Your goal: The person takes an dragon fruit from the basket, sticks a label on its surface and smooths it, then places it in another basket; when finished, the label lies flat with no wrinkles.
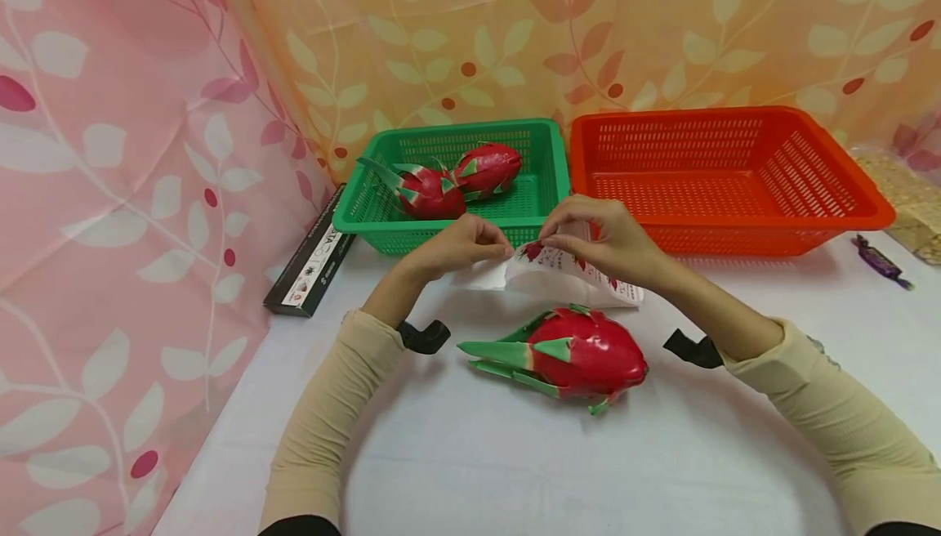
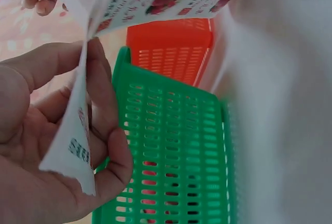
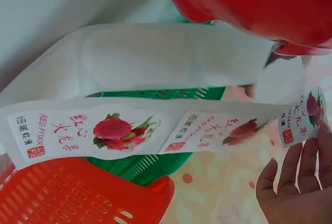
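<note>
A strip of printed pitaya labels (image 1: 555,262) on white backing spans both hands, above the white table. My left hand (image 1: 459,243) pinches its left part; in the left wrist view, the strip's torn end (image 2: 78,149) hangs between the left hand's (image 2: 57,130) thumb and curled fingers. At the strip's upper edge, my right hand (image 1: 613,240) pinches the paper between thumb and forefinger. Several labels (image 3: 119,130) show in the right wrist view, where the strip bends in a loop. Nearer me, a red dragon fruit (image 1: 588,354) with green scales lies on its side.
Behind the hands, a green basket (image 1: 400,238) contains two dragon fruits (image 1: 488,168). Beside it stands a red basket (image 1: 742,238). A black box (image 1: 312,262) lies left, a purple-wrapped item (image 1: 880,261) right, near a clear bag (image 1: 907,205). Patterned cloth (image 1: 132,217) hangs at the left and back.
</note>
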{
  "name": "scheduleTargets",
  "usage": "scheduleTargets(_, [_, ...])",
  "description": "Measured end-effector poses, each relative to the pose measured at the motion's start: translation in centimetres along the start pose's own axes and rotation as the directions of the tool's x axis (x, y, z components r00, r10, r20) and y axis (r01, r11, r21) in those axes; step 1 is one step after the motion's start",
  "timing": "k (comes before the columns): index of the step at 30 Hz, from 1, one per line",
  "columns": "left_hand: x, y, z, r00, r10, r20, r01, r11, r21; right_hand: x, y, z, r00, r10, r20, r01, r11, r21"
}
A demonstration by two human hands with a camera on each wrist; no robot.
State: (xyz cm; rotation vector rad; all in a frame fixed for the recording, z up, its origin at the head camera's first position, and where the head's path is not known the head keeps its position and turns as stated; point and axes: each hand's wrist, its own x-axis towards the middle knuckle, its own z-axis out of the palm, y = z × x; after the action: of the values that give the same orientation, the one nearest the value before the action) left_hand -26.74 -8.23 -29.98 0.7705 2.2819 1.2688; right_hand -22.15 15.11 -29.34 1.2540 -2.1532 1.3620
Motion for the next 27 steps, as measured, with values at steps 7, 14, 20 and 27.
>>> scheduleTargets(7, [0.2,-0.6,0.1,0.998,0.059,0.013,-0.061,0.985,0.163,0.1,-0.3,-0.3,0.996,0.072,-0.042,-0.071,0.997,0.034])
scheduleTargets(14, [0.4,-1.1,0.0,0.995,0.095,-0.023,-0.086,0.962,0.259,0.1,-0.5,-0.7,0.981,0.193,0.018,-0.193,0.981,0.002])
scheduleTargets(20, [0.2,-1.1,0.2,0.994,0.092,-0.061,-0.064,0.931,0.358,0.1,-0.4,-0.8,0.966,0.249,0.076,-0.247,0.969,-0.032])
scheduleTargets(27, [-1.1,0.9,0.9,0.968,0.197,-0.154,-0.124,0.914,0.387,0.1,-0.3,-1.0,0.958,0.269,0.1,-0.265,0.963,-0.056])
